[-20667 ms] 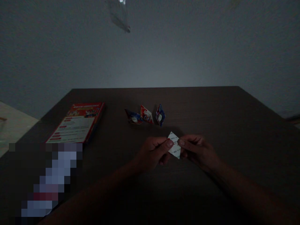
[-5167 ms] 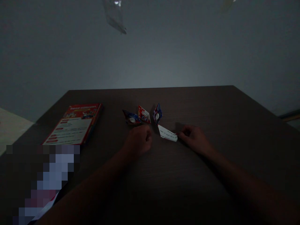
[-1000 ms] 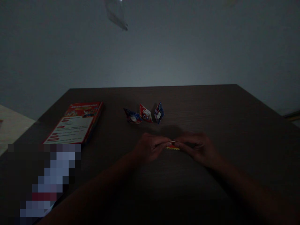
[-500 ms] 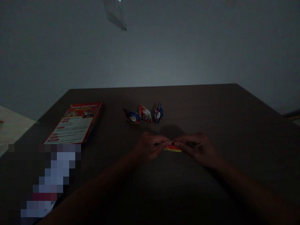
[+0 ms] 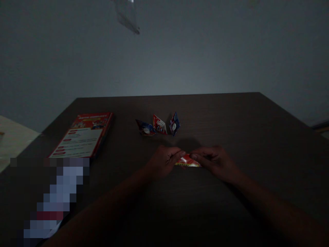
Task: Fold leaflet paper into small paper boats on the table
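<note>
Between my hands is a small red glossy piece of folded paper [image 5: 188,160] with a yellow lower edge, partly hidden by my fingers. My left hand [image 5: 163,160] pinches its left side with the thumb on top. On the other side, my right hand [image 5: 218,161] grips the upper right part between thumb and fingers. Just beyond my hands stand three folded paper pieces: a blue one [image 5: 146,128] at left, a red and white one [image 5: 159,125] in the middle, and another blue one [image 5: 174,125] at right.
A stack of red and white printed sheets or booklets [image 5: 79,137] lies on the left of the dark wooden table [image 5: 226,116]. Nearer to me on that side is a blurred-out patch. A pale wall [image 5: 205,51] rises behind the table, with a clear plastic holder [image 5: 127,17] on it.
My left thumb has shifted slightly left and up along the red paper. More of its shiny face shows now, tilted toward me. The other folded pieces have stayed put.
</note>
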A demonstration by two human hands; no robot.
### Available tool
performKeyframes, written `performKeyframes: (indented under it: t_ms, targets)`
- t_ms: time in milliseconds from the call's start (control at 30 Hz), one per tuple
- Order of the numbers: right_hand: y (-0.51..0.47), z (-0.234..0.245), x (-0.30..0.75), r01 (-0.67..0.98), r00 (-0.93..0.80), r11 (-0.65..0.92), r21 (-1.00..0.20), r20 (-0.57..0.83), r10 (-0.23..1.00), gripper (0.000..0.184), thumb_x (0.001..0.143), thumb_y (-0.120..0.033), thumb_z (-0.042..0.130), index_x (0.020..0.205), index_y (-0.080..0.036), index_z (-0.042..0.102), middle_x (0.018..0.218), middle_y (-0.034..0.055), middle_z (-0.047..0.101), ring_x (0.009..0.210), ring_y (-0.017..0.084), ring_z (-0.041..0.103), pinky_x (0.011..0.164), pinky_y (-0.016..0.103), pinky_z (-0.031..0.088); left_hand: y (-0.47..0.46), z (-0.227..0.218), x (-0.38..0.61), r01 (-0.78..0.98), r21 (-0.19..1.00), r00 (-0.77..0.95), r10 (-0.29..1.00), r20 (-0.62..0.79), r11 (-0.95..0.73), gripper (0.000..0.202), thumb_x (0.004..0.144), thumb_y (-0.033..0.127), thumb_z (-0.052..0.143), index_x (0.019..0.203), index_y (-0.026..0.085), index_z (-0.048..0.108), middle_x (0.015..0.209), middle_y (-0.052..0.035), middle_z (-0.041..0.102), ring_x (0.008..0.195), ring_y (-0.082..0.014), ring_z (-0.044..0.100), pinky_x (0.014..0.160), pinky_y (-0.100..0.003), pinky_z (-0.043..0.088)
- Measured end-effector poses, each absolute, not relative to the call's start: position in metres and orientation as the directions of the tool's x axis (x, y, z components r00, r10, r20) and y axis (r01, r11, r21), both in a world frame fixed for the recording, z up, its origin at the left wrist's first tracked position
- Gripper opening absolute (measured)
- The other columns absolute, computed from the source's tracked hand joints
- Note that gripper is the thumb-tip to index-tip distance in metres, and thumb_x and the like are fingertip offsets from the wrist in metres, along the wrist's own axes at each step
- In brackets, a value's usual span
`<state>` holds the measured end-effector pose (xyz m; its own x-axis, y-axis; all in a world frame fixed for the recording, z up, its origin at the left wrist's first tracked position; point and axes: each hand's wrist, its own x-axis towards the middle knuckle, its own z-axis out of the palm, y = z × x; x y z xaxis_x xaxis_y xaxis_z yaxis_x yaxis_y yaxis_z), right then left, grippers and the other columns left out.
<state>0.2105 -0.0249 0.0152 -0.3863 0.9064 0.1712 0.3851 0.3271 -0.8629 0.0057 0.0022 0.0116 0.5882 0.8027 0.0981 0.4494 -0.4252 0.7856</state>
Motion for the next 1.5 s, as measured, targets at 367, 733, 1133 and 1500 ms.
performKeyframes:
  t_ms: [367, 733, 1133, 1500]
  targets:
    - [-0.023, 0.017, 0.213, 0.453, -0.333, 0.328, -0.829, 0.184, 0.925, 0.022, 0.086, -0.032, 0.055, 0.086, -0.017, 0.072, 0.066, 0.0011, 0.069, 0.055, 0.011, 0.059, 0.049, 0.02, 0.043, 0.002, 0.009, 0.004, 0.301, 0.95, 0.604, 0.788, -0.121, -0.084, 0.032, 0.077, 0.043, 0.061, 0.084, 0.012, 0.066, 0.07, -0.0017, 0.064, 0.06, -0.0106, 0.055, 0.053, -0.019, 0.037]
    - [-0.025, 0.011, 0.212, 0.362, -0.419, 0.293, -0.885, 0.126, 0.899, 0.022, 0.081, -0.034, 0.062, 0.075, -0.014, 0.068, 0.062, 0.0019, 0.067, 0.055, 0.01, 0.059, 0.05, 0.019, 0.044, -0.001, 0.016, 0.007, 0.297, 0.948, 0.57, 0.818, -0.08, -0.114, 0.02, 0.075, 0.032, 0.067, 0.082, 0.013, 0.069, 0.071, -0.0019, 0.069, 0.062, -0.0107, 0.06, 0.055, -0.018, 0.04]
    - [-0.024, 0.011, 0.213, 0.468, -0.42, 0.387, -0.794, 0.185, 0.888, 0.019, 0.082, -0.033, 0.061, 0.076, -0.015, 0.068, 0.062, 0.0007, 0.065, 0.052, 0.01, 0.056, 0.047, 0.019, 0.04, 0.0, 0.008, 0.005, 0.334, 0.919, 0.592, 0.805, -0.029, -0.212, 0.026, 0.072, 0.035, 0.067, 0.086, 0.012, 0.068, 0.065, 0.002, 0.059, 0.056, -0.0076, 0.048, 0.049, -0.017, 0.034]
    - [-0.026, 0.019, 0.212, 0.441, -0.464, 0.692, -0.571, 0.515, 0.721, 0.018, 0.083, -0.018, 0.06, 0.1, -0.021, 0.062, 0.097, 0.0071, 0.067, 0.09, 0.018, 0.062, 0.077, 0.032, 0.051, 0.0, 0.004, 0.005, 0.39, 0.859, 0.516, 0.852, 0.094, -0.332, 0.024, 0.075, 0.03, 0.065, 0.095, 0.017, 0.068, 0.083, -0.0004, 0.069, 0.072, -0.0124, 0.061, 0.064, -0.02, 0.042]
